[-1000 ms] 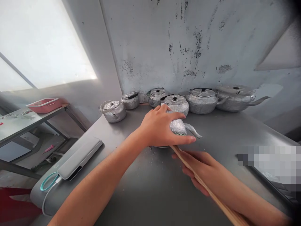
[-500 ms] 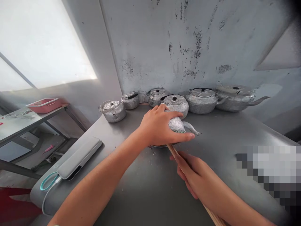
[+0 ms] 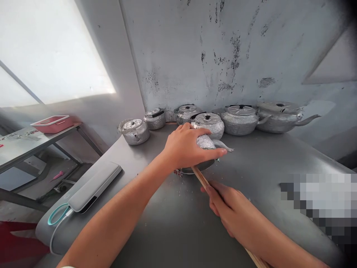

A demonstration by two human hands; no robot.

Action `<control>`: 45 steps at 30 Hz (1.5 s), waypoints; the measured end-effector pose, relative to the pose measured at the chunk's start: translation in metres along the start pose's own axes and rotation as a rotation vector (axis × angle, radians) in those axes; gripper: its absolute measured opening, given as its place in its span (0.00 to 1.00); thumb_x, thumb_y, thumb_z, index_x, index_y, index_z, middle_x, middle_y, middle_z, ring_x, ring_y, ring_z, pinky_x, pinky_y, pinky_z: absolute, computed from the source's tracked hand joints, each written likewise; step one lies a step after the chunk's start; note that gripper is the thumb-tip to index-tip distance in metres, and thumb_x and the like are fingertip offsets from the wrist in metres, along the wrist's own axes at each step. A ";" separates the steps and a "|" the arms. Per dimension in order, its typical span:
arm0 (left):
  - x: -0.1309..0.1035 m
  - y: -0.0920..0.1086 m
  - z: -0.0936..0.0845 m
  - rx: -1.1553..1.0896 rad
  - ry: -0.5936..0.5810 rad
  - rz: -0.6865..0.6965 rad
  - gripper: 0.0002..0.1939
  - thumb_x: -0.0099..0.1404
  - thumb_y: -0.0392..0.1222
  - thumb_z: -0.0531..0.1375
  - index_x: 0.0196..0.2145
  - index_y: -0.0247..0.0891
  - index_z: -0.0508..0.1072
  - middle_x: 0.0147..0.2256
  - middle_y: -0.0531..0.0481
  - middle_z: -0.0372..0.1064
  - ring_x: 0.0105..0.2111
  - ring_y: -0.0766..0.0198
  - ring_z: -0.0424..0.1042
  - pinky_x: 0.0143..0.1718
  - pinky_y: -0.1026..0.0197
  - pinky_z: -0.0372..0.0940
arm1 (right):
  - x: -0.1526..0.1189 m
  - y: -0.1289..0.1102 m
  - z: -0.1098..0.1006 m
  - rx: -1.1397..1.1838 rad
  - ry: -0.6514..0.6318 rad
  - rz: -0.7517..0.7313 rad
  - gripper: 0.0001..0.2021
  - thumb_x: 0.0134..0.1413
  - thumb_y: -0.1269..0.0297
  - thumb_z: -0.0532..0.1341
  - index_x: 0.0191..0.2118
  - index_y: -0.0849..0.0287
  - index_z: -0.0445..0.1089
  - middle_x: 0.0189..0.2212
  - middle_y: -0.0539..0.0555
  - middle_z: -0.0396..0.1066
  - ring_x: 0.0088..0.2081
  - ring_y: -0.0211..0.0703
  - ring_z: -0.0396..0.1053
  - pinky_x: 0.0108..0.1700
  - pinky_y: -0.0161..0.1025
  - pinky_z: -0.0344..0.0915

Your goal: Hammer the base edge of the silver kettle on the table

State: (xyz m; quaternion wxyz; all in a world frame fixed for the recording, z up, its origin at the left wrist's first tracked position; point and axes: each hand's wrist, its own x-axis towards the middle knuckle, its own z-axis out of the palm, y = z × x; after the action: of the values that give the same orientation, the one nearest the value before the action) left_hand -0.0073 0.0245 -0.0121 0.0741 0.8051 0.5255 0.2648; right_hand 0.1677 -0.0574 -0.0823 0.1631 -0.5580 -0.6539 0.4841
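Mid-table, in front of the kettle row: small silvery kettle [image 3: 205,143], looks tipped, mouth toward the near side, spout [image 3: 224,146] out to the right. Left hand [image 3: 185,145] spread wide over it, clasping the body, thumb and index apart; far fingertips hidden. Right hand [image 3: 223,203] closed round a wooden stick [image 3: 199,176], far end at the kettle mouth; tip hidden, can't tell if it touches metal.

Handling, my read: thin metal, light, fairly stiff but dentable; smooth skin could slip or roll on the grey table [image 3: 178,230]. Best hold: broad palm on the body. Avoid the spout, likely bends. Stick: rigid, light, grippy; hold mid-shaft.
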 end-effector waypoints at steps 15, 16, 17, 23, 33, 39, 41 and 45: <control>0.001 0.000 0.002 -0.016 0.029 -0.054 0.37 0.58 0.76 0.60 0.58 0.53 0.76 0.46 0.45 0.68 0.52 0.46 0.69 0.52 0.46 0.66 | 0.005 -0.001 0.004 0.153 -0.014 0.066 0.19 0.73 0.52 0.42 0.46 0.57 0.63 0.23 0.41 0.55 0.14 0.31 0.53 0.16 0.33 0.55; 0.001 0.000 0.002 -0.014 0.032 -0.060 0.37 0.58 0.76 0.60 0.58 0.53 0.76 0.46 0.45 0.68 0.52 0.46 0.69 0.52 0.46 0.66 | 0.004 -0.001 0.004 0.157 -0.013 0.065 0.19 0.73 0.51 0.42 0.46 0.57 0.63 0.23 0.41 0.55 0.14 0.31 0.53 0.16 0.33 0.55; 0.001 0.001 0.002 -0.010 0.033 -0.064 0.38 0.58 0.76 0.60 0.58 0.53 0.76 0.46 0.44 0.68 0.52 0.46 0.69 0.52 0.46 0.66 | 0.004 0.000 0.004 0.162 -0.007 0.060 0.19 0.73 0.50 0.42 0.47 0.57 0.63 0.23 0.41 0.55 0.14 0.31 0.53 0.16 0.32 0.55; 0.000 0.003 0.003 0.001 0.034 -0.072 0.38 0.58 0.76 0.60 0.58 0.53 0.75 0.47 0.44 0.67 0.53 0.45 0.68 0.52 0.44 0.66 | 0.003 0.001 0.005 0.154 -0.019 0.062 0.19 0.74 0.52 0.42 0.47 0.58 0.63 0.22 0.40 0.55 0.12 0.30 0.53 0.16 0.32 0.55; -0.001 0.004 0.003 0.020 0.035 -0.069 0.38 0.58 0.77 0.59 0.58 0.54 0.75 0.48 0.44 0.67 0.53 0.45 0.69 0.51 0.44 0.67 | 0.002 0.000 0.007 0.159 -0.003 0.066 0.19 0.74 0.52 0.40 0.47 0.57 0.62 0.23 0.41 0.55 0.13 0.30 0.54 0.16 0.31 0.56; -0.001 0.004 0.004 0.023 0.033 -0.081 0.38 0.57 0.76 0.60 0.58 0.55 0.75 0.48 0.44 0.67 0.53 0.46 0.68 0.52 0.44 0.66 | 0.003 -0.001 0.007 0.130 0.015 0.067 0.18 0.74 0.53 0.40 0.45 0.56 0.62 0.23 0.41 0.54 0.13 0.30 0.53 0.16 0.31 0.57; -0.001 0.004 0.004 0.021 0.031 -0.082 0.37 0.58 0.76 0.60 0.58 0.55 0.75 0.48 0.44 0.67 0.53 0.46 0.68 0.52 0.44 0.66 | 0.004 -0.001 0.007 0.120 0.022 0.064 0.17 0.74 0.54 0.40 0.46 0.56 0.61 0.23 0.41 0.55 0.13 0.30 0.54 0.16 0.31 0.57; -0.001 0.004 0.004 0.020 0.035 -0.083 0.38 0.57 0.77 0.59 0.58 0.55 0.75 0.48 0.44 0.67 0.54 0.46 0.68 0.52 0.44 0.66 | 0.005 -0.001 0.007 0.107 0.021 0.070 0.17 0.74 0.53 0.41 0.45 0.56 0.61 0.23 0.41 0.54 0.13 0.30 0.54 0.16 0.31 0.57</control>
State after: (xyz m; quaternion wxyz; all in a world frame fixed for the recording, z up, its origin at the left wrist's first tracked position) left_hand -0.0028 0.0230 -0.0140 0.0677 0.7787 0.5623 0.2701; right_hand 0.1603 -0.0565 -0.0865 0.1825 -0.5761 -0.6054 0.5179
